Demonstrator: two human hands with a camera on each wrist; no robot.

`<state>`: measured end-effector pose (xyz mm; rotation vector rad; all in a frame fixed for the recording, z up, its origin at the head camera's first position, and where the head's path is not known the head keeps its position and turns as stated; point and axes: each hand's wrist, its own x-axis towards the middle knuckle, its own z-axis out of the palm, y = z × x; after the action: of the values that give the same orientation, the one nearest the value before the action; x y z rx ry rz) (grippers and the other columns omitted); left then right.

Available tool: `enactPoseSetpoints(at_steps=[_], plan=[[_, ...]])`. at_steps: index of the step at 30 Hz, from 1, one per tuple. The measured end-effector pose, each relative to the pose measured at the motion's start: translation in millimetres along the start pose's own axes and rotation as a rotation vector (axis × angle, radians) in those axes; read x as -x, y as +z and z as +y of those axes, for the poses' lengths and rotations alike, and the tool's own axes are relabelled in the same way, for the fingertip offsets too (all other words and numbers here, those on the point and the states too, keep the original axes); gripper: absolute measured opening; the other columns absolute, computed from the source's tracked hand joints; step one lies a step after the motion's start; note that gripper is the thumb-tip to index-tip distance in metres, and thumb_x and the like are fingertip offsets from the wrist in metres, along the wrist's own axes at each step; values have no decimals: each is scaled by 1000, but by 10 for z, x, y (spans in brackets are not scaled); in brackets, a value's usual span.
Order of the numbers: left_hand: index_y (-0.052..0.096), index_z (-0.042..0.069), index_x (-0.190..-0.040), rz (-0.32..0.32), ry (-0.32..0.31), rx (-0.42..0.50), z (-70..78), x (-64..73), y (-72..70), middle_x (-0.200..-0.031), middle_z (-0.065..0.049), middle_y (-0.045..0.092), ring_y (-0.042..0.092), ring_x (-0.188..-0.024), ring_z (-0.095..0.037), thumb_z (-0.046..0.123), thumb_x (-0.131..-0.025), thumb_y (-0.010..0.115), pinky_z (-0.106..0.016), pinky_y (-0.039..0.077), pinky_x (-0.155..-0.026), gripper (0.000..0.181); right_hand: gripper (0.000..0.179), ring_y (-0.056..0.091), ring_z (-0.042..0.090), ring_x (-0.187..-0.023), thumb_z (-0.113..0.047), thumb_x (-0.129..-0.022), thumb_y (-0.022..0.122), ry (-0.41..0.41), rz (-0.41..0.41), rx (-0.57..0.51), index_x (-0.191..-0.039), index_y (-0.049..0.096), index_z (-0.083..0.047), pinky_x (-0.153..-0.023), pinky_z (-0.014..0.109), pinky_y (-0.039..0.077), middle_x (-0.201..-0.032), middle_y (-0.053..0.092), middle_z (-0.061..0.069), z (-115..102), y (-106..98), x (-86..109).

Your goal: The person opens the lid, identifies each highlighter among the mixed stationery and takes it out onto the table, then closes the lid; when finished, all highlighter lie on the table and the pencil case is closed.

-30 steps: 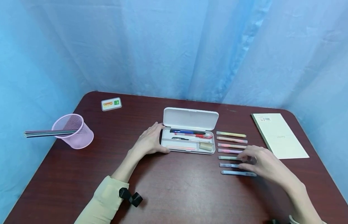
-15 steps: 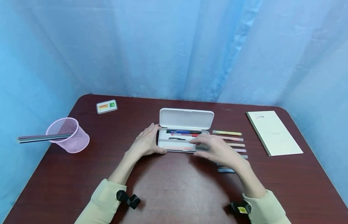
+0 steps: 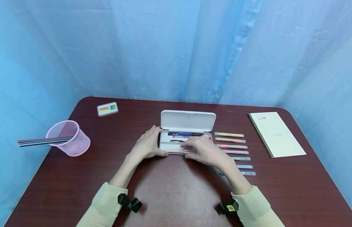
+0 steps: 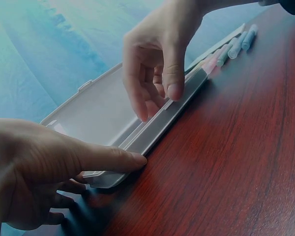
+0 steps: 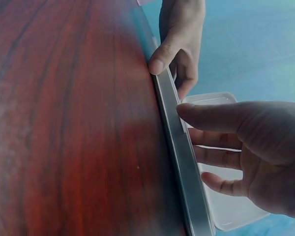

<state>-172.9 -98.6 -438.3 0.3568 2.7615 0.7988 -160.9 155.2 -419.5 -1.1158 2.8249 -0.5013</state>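
Note:
A white pencil case [image 3: 188, 121] lies with its lid raised. My left hand [image 3: 147, 143] holds its left end, thumb along the front wall and fingers round the side. My right hand [image 3: 202, 149] reaches into the front compartment from the right. Its thumb [image 5: 191, 113] is at the front wall, apart from the fingers [image 5: 216, 157], and I see nothing gripped between them. A blue pen [image 3: 181, 134] lies in the rear compartment; a pinkish stick [image 3: 174, 150] lies in the front one. The right hand hides the compartment's right part.
Several pastel markers lie in a column at the right, from a yellow marker [image 3: 229, 135] to a blue marker [image 3: 248, 173]. A cream notepad [image 3: 278, 134] is farther right. At the left stand a pink mesh cup [image 3: 79, 142] with thin sticks and a small flat box [image 3: 107, 109].
My right hand has left the markers and moved leftward into the pencil case. My left hand stays at the case's left end. The head view has shifted slightly.

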Motion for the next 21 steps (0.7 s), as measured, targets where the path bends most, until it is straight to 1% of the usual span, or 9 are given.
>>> enactPoseSetpoints(at_steps=[5, 10, 13, 17, 21], plan=[[45, 9, -149, 5, 3, 1, -13, -5, 9, -163, -12, 40, 25, -159, -33, 41, -70, 92, -55, 29, -127, 98, 26, 71, 12, -98, -26, -90, 80, -6, 8, 10, -115, 77, -19, -84, 36, 56, -109, 75, -5, 10, 12, 7], [45, 8, -149, 9, 9, -4, -15, -6, 9, -163, -13, 40, 26, -159, -33, 41, -69, 92, -55, 29, -127, 98, 22, 68, 9, -89, -23, -90, 80, -5, 8, 24, -111, 78, -20, -75, 29, 51, -104, 73, -6, 7, 24, 10], [45, 8, -149, 9, 10, -2, -14, -8, 6, -163, -13, 40, 26, -159, -33, 40, -70, 92, -55, 29, -127, 98, 19, 66, 9, -86, -21, -90, 80, -22, 20, 42, -108, 78, -20, -72, 27, 49, -100, 72, -6, 6, 42, 9], [46, 8, -148, 7, 11, 2, -11, -6, 5, -163, -13, 40, 26, -159, -34, 39, -69, 92, -56, 29, -127, 97, 15, 65, 12, -84, -18, -90, 79, -46, 43, 60, -105, 78, -19, -70, 28, 49, -96, 71, -4, 2, 64, 8], [46, 8, -148, 9, 10, 4, -9, -3, 3, -164, -13, 40, 25, -159, -34, 39, -69, 92, -56, 29, -127, 97, 15, 67, 14, -89, -17, -92, 76, -46, 48, 68, -107, 78, -19, -75, 31, 51, -98, 71, -3, -4, 69, 9]])
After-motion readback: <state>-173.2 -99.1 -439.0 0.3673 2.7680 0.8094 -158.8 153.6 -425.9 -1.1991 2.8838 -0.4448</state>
